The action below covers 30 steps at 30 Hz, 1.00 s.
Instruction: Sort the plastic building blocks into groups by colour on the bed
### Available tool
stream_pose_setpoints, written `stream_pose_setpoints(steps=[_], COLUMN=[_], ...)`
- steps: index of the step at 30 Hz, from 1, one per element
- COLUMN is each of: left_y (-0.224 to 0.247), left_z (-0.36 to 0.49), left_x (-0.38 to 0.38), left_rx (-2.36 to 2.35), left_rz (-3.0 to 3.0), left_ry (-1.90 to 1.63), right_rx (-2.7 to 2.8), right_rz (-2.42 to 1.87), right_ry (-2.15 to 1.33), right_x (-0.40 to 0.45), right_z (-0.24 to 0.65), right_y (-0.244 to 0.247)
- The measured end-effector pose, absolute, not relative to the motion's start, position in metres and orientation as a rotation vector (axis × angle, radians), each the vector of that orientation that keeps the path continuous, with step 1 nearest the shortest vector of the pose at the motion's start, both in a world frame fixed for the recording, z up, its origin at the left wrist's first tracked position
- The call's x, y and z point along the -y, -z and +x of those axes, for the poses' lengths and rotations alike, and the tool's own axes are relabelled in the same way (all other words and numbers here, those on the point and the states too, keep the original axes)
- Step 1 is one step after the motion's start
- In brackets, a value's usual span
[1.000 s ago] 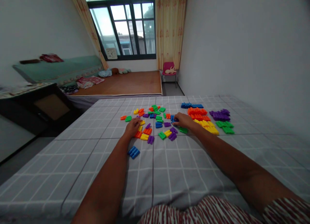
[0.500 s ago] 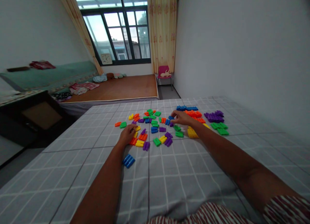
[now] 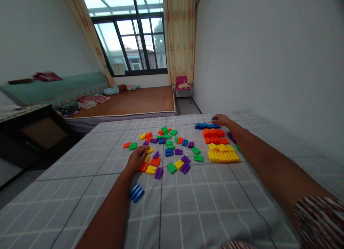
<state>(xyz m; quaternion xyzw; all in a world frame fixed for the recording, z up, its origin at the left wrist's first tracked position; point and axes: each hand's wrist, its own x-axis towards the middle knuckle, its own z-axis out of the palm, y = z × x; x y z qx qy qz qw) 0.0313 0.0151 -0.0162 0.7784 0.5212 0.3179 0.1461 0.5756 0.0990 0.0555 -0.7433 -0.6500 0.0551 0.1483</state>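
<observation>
My right hand (image 3: 221, 120) is at the far right of the bed-like grey checked surface, above the blue row. Its fingertips are pinched on a small blue plastic building block (image 3: 213, 120), mostly hidden by the fingers. My left hand (image 3: 137, 158) rests at the left of the loose blocks, its fingers curled and closed at a yellow block (image 3: 149, 150). Below it lie orange blocks (image 3: 143, 166), a yellow block (image 3: 151, 169) and a purple block (image 3: 158, 173). The blue row (image 3: 205, 126) lies just under my right hand.
Beside the blue row are orange rows (image 3: 215, 136) and yellow rows (image 3: 223, 155); purple blocks (image 3: 231, 136) are partly behind my right forearm. Scattered green blocks (image 3: 172, 168) lie mid-surface. A blue block group (image 3: 137, 192) sits near my left forearm. A wall (image 3: 268, 62) stands right.
My right hand has moved away and to the right, from the loose blue blocks to the blue row, carrying a blue block. My left hand stays by the yellow block. The view has tilted slightly.
</observation>
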Motion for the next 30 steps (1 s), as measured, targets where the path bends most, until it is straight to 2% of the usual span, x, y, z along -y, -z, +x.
stream_pose_setpoints(steps=[8, 16, 19, 22, 26, 30], left_y=[0.014, 0.016, 0.018, 0.019, 0.02, 0.02], left_z=[0.032, 0.032, 0.032, 0.033, 0.034, 0.035], left_x=[-0.012, -0.014, -0.014, -0.014, -0.016, -0.016], left_rx=[-1.499, -1.505, -1.502, -1.511, -1.505, -1.48], left_rz=[2.233, 2.234, 2.238, 2.236, 2.242, 2.207], left_ry=[-0.905, -0.904, -0.916, -0.915, -0.917, -0.931], right_rx=[2.099, 2.075, 2.039, 2.085, 2.55, 2.645], right_rz=[-2.109, -2.185, -2.178, -1.998, -1.615, -1.609], right_ry=[-0.135, -0.147, -0.047, 0.076, -0.188, -0.087], right_x=[-0.109, -0.106, -0.102, -0.088, -0.053, -0.026], right_z=[0.564, 0.567, 0.556, 0.524, 0.455, 0.402], right_y=[-0.039, -0.048, -0.056, -0.067, -0.069, -0.051])
